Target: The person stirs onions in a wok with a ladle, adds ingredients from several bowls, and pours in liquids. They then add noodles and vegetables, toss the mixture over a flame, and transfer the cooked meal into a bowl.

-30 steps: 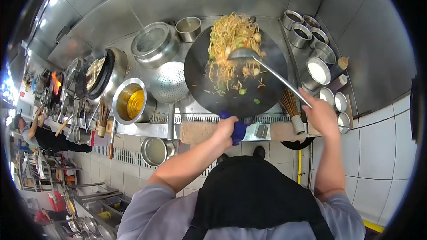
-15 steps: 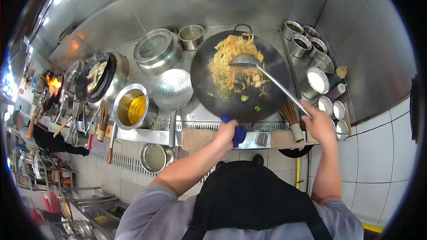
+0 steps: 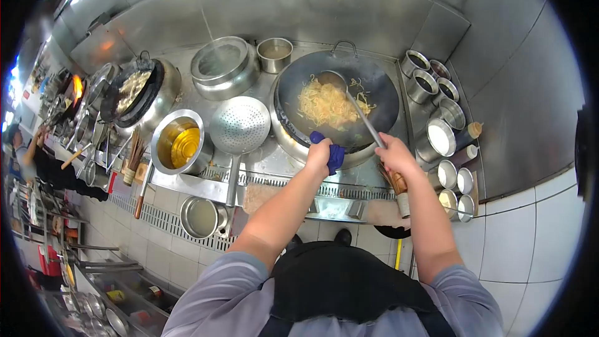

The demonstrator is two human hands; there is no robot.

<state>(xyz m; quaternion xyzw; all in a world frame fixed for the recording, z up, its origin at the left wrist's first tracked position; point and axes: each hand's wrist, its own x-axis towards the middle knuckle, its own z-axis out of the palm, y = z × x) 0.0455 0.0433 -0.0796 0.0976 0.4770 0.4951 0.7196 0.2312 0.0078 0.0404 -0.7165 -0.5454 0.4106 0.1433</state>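
My left hand (image 3: 319, 156) is closed round a dark blue cloth (image 3: 337, 158) at the near edge of the wok (image 3: 299, 130); the wok's near handle is hidden under the cloth. My right hand (image 3: 397, 155) grips the long handle of a ladle (image 3: 364, 115), whose bowl lies at the far side of the noodles (image 3: 327, 102). The noodles sit in a heap in the wok, blurred by motion. The wok is tilted, its near edge lifted off the steel ring of the burner.
Left of the wok, a perforated strainer (image 3: 239, 126) lies beside a pot of yellow oil (image 3: 163, 143). Steel seasoning containers (image 3: 437, 138) and bottles (image 3: 467, 135) line the right side. A bamboo brush (image 3: 399, 192) stands at the front edge. Another person (image 3: 47, 156) works far left.
The wok's near edge has risen and the wok has shifted away from me. The noodles have gathered into a tighter heap. My right hand has moved left and forward with the ladle.
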